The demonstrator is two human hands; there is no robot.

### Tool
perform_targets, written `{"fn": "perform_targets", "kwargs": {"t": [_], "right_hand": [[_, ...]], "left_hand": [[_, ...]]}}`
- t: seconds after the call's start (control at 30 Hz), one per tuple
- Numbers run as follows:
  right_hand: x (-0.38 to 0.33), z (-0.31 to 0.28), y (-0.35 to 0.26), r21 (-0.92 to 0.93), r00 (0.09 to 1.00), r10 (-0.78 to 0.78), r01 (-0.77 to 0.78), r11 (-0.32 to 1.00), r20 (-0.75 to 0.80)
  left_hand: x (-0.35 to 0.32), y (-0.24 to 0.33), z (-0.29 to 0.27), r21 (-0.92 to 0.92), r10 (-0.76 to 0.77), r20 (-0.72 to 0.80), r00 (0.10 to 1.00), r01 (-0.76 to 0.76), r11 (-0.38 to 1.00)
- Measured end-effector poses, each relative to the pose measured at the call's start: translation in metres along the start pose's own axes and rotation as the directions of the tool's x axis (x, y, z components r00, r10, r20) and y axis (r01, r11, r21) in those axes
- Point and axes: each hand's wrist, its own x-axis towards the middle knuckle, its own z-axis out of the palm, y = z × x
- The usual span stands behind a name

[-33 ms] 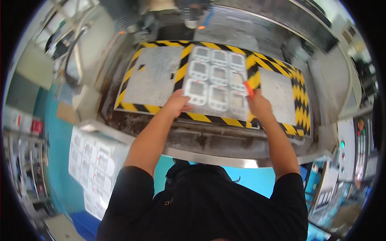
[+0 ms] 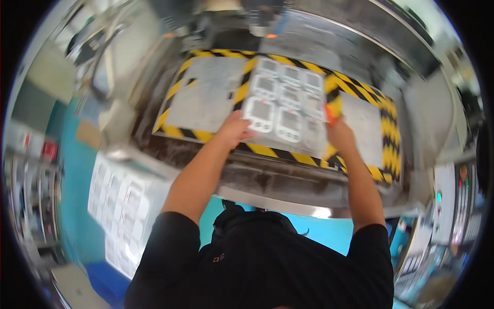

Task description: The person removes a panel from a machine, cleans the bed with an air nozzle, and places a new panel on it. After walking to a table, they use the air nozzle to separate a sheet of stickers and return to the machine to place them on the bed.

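A clear plastic sheet (image 2: 304,136) printed with several white rounded frames lies flat on a metal bed plate (image 2: 206,98) bordered by yellow-and-black striped tape. At the sheet's near left corner, my left hand (image 2: 234,130) is closed with its fingertips at the edge, seemingly pinching it; blur hides the exact contact. Beside the right edge, my right hand (image 2: 340,135) grips a small red-orange tool (image 2: 330,114), which points away from me toward the sheet. The tool's kind is too blurred to make out.
To the left, a stack of similar white-framed sheets (image 2: 121,206) stands by the machine's front rim (image 2: 272,204). A control panel (image 2: 453,201) with buttons is at the right. Dark machine heads (image 2: 257,20) hang beyond the plate. A blue bin (image 2: 108,283) sits at lower left.
The machine and sheet appear slightly farther right as the view shifts. Both hands keep about the same places along the sheet's edges.
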Motion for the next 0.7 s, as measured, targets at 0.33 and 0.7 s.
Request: {"fn": "perform_targets", "kwargs": {"t": [0.33, 0.7], "right_hand": [[-0.046, -0.044, -0.027, 0.614, 0.847, -0.057, -0.335, 0.714, 0.528], [-0.169, -0.073, -0.256, 0.659, 0.815, -0.363, -0.03, 0.752, 0.452]], "left_hand": [[-0.384, -0.058, -0.233, -0.242, 0.318, -0.594, 0.739, -0.541, 0.806], [-0.782, -0.429, -0.377, -0.228, -0.009, -0.965, 0.263, -0.817, 0.53]]}}
